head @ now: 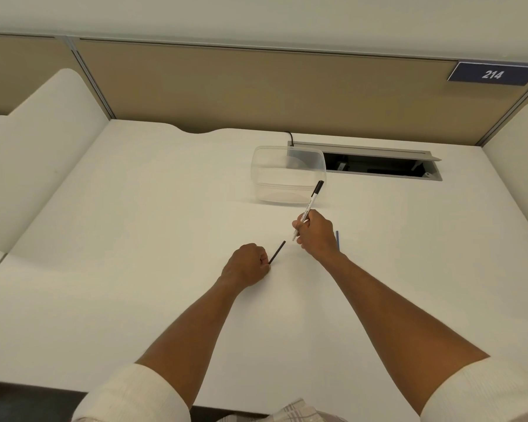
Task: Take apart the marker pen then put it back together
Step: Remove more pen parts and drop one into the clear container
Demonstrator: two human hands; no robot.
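Note:
My right hand (316, 234) is closed around a white marker pen barrel (310, 205) that carries a black cap at its far end; the barrel points up and away, and its open near end sticks out below my fingers. My left hand (249, 264) pinches the near end of a thin dark ink rod (277, 252), which slants up to the right toward the barrel's open end with a small gap between them. A thin blue piece (337, 240) lies on the white desk (134, 239), partly hidden behind my right hand.
A clear plastic container (287, 175) stands just beyond the pen. Behind it a cable tray slot (378, 164) is open in the desk, with a black cable. Beige partition walls enclose the desk; a blue sign reads 214 (493, 74).

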